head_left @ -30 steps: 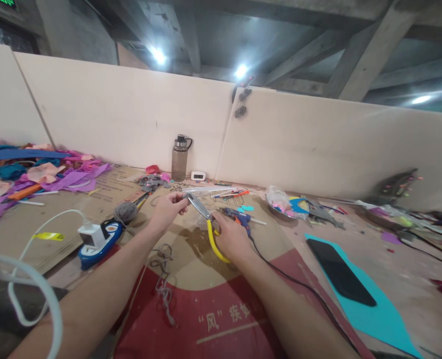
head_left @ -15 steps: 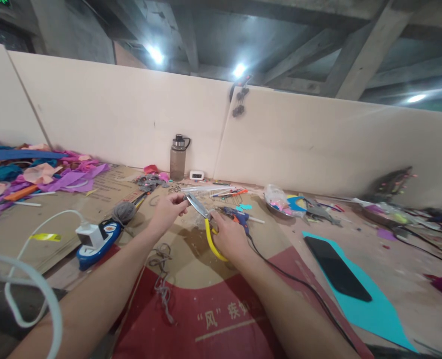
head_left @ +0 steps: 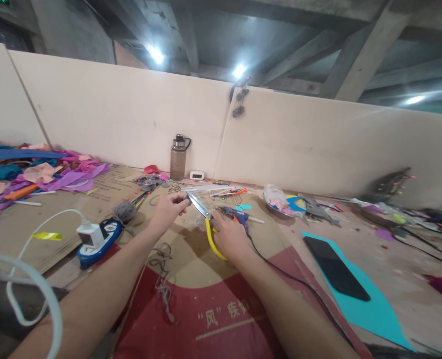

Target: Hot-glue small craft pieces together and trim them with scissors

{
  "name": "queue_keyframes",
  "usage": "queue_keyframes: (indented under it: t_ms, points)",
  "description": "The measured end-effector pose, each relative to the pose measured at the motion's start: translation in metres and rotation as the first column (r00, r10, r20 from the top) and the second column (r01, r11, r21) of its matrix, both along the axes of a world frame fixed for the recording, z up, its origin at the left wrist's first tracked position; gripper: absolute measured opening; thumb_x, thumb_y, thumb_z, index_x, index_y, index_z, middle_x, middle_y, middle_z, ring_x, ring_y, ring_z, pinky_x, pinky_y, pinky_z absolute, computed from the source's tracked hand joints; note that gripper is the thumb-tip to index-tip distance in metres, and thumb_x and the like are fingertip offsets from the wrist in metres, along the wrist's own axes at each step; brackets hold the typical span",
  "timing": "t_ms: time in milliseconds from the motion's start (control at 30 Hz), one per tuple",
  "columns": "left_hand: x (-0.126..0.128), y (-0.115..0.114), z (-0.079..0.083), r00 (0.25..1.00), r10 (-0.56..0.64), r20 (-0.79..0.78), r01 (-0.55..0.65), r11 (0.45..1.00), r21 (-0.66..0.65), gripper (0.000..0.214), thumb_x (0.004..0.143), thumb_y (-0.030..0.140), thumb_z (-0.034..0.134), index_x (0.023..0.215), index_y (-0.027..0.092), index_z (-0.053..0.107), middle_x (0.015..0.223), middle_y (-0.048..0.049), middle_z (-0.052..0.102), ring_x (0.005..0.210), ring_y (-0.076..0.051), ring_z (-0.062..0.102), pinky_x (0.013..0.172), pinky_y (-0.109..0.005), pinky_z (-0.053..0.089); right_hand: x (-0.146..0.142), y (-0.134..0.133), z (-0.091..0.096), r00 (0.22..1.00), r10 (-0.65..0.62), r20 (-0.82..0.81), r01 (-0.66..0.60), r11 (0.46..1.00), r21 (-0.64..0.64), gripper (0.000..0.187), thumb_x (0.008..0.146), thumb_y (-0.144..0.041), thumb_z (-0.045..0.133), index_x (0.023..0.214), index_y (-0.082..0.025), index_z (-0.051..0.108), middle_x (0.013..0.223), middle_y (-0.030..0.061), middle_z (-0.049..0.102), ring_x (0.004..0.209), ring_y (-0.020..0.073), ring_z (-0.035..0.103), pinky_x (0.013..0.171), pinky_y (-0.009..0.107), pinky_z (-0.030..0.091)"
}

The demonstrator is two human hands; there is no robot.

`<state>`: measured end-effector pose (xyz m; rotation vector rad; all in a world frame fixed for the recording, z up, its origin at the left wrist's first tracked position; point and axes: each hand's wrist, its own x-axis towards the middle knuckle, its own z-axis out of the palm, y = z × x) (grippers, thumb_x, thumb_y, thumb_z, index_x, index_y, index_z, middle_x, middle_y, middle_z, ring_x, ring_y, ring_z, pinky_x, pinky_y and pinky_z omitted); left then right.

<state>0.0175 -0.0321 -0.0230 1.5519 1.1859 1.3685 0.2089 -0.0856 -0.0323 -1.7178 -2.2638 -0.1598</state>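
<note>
My right hand [head_left: 230, 234] is wrapped round the yellow handle of a pair of scissors [head_left: 198, 205], whose silver blades point up and left toward my left hand. My left hand [head_left: 169, 212] is closed in a pinch at the blade tips, on a small dark grey piece that is too small to make out. Both hands are held above a cardboard sheet [head_left: 176, 294], tan and red with printed characters. Loose grey yarn [head_left: 163, 279] lies on it below my left hand. Just beyond my right hand is a blue glue gun [head_left: 240, 217] with a black cord.
A grey yarn ball [head_left: 123, 212] and a blue power strip [head_left: 100, 245] with a white plug lie to the left. A bottle [head_left: 178, 158] stands against the white partition. On the right, a black phone [head_left: 335, 267] rests on turquoise sheet; a bowl [head_left: 279, 212] of scraps sits behind.
The scissors have turned slightly in my right hand, and their blades now catch more light. Both hands stay in nearly the same place.
</note>
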Motion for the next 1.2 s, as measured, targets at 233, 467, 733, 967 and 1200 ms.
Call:
queue_keyframes:
  t_ms: [233, 467, 733, 967, 1200]
  points:
    - [-0.005, 0.006, -0.005, 0.985, 0.019, 0.172, -0.01, 0.999, -0.054, 0.02, 0.066, 0.033, 0.067, 0.075, 0.015, 0.065, 0.052, 0.003, 0.053, 0.046, -0.007, 0.043, 0.046, -0.02, 0.031, 0.007, 0.009, -0.01, 0.916, 0.095, -0.39, -0.115, 0.993, -0.027, 0.033, 0.079, -0.017, 0.045, 0.11, -0.023, 0.056, 0.092, 0.0033, 0.068, 0.083, 0.0155, 0.062, 0.074, 0.024, 0.043]
    - [-0.006, 0.006, -0.002, 0.961, -0.002, 0.276, 0.046, 0.987, -0.153, 0.024, 0.062, 0.034, 0.07, 0.071, 0.014, 0.063, 0.073, -0.0049, 0.065, 0.065, -0.013, 0.06, 0.057, -0.022, 0.04, 0.01, 0.02, -0.021, 0.852, 0.238, -0.466, -0.203, 0.971, 0.124, 0.046, 0.074, -0.014, 0.047, 0.12, -0.017, 0.048, 0.115, 0.0086, 0.058, 0.105, 0.0179, 0.053, 0.092, 0.03, 0.04]
    - [-0.006, 0.008, -0.004, 0.958, -0.078, 0.276, 0.11, 0.989, -0.102, 0.023, 0.065, 0.032, 0.069, 0.07, 0.012, 0.06, 0.063, -0.0024, 0.06, 0.056, -0.008, 0.05, 0.053, -0.021, 0.034, 0.012, 0.018, -0.024, 0.915, 0.154, -0.372, -0.126, 0.987, 0.098, 0.044, 0.077, -0.018, 0.047, 0.121, -0.021, 0.049, 0.112, 0.0067, 0.061, 0.101, 0.0183, 0.056, 0.087, 0.028, 0.042]
    - [-0.008, 0.011, -0.006, 0.936, -0.097, 0.338, 0.134, 0.987, -0.087, 0.02, 0.065, 0.029, 0.071, 0.066, 0.013, 0.057, 0.056, 0.0032, 0.048, 0.05, -0.005, 0.039, 0.048, -0.02, 0.028, 0.01, 0.009, -0.011, 0.988, 0.034, -0.149, -0.014, 0.991, 0.133, 0.041, 0.081, -0.023, 0.045, 0.121, -0.026, 0.05, 0.103, 0.0044, 0.063, 0.089, 0.0179, 0.059, 0.069, 0.025, 0.041]
    - [-0.004, 0.005, 0.001, 0.906, -0.155, 0.395, 0.222, 0.966, -0.131, 0.021, 0.062, 0.027, 0.072, 0.064, 0.013, 0.056, 0.054, 0.0055, 0.043, 0.046, -0.003, 0.033, 0.046, -0.019, 0.023, 0.008, 0.003, -0.001, 0.999, -0.027, 0.021, 0.023, 0.987, 0.158, 0.038, 0.087, -0.03, 0.039, 0.124, -0.029, 0.048, 0.101, 0.0046, 0.063, 0.084, 0.0174, 0.06, 0.06, 0.025, 0.037]
